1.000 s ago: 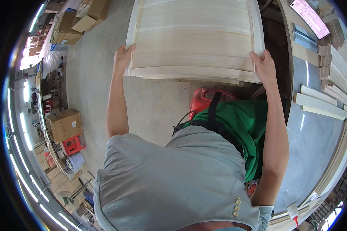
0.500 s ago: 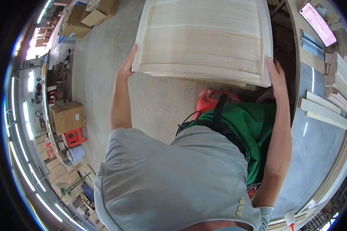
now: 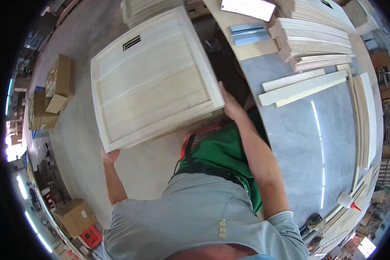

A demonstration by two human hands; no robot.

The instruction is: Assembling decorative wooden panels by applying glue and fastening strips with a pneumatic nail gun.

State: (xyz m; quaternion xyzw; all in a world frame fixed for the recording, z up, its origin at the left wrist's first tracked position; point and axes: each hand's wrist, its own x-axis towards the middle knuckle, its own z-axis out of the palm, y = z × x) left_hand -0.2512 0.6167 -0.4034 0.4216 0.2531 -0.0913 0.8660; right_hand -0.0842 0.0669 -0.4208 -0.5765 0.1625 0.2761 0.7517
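A pale wooden framed panel (image 3: 154,80) lies before me, tilted across the view, with a dark slot near its far edge. My left hand (image 3: 111,155) grips its near left corner, the fingers partly hidden beneath the frame. At the near right corner, my right hand (image 3: 232,104) is closed on the frame's edge, thumb side up. Below the near edge, more pale wood edges show; I cannot tell whether they belong to other panels under it.
To the right runs a grey-topped workbench (image 3: 307,130) with stacked wood strips (image 3: 316,41), loose slats (image 3: 305,89), a phone (image 3: 249,8) and a white glue bottle (image 3: 346,200). A red stool (image 3: 208,129) stands by my green apron. Cardboard boxes (image 3: 63,82) sit on the floor leftward.
My view has swung to the right, bringing more of the workbench in. The panel now shows whole, turned at an angle, its slot visible. Both hands stay on its near corners.
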